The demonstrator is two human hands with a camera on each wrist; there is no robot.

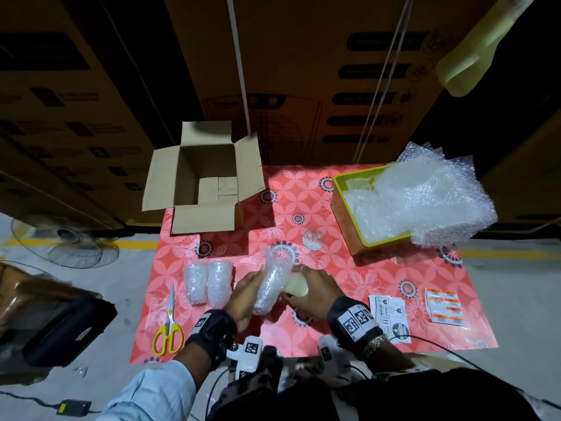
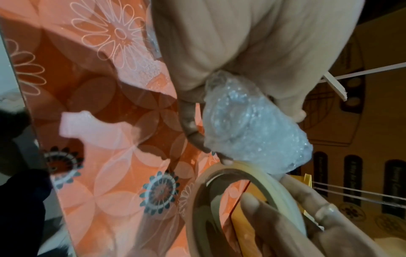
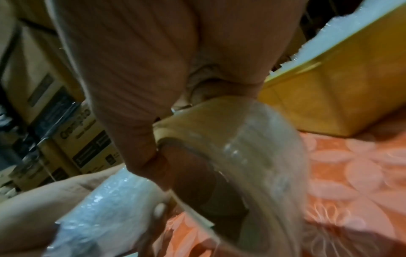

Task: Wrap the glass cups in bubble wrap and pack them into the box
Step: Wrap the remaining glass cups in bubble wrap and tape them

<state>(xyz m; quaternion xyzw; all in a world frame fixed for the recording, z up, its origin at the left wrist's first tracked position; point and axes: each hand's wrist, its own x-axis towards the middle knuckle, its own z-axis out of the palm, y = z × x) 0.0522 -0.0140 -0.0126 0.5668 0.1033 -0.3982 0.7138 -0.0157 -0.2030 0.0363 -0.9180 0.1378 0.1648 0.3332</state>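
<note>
My left hand [image 1: 246, 294] grips a glass cup rolled in bubble wrap [image 1: 270, 287], held tilted just above the table; the same bundle shows in the left wrist view [image 2: 252, 128] and the right wrist view [image 3: 105, 208]. Against its right side my right hand [image 1: 312, 294] holds a roll of clear tape [image 1: 299, 285], with fingers through the roll's core [image 3: 197, 173]. Two wrapped cups [image 1: 208, 284] lie side by side to the left. One bare glass cup [image 1: 312, 240] stands further back. The open cardboard box [image 1: 206, 177] sits at the table's far left, with nothing wrapped inside.
A yellow-green tray [image 1: 349, 220] piled with bubble wrap sheets [image 1: 425, 196] is at the far right. Yellow-handled scissors [image 1: 168, 323] lie near the left edge. Label stickers [image 1: 391, 314] and orange stickers [image 1: 444, 305] lie to the right. A fan [image 1: 66, 241] stands on the floor.
</note>
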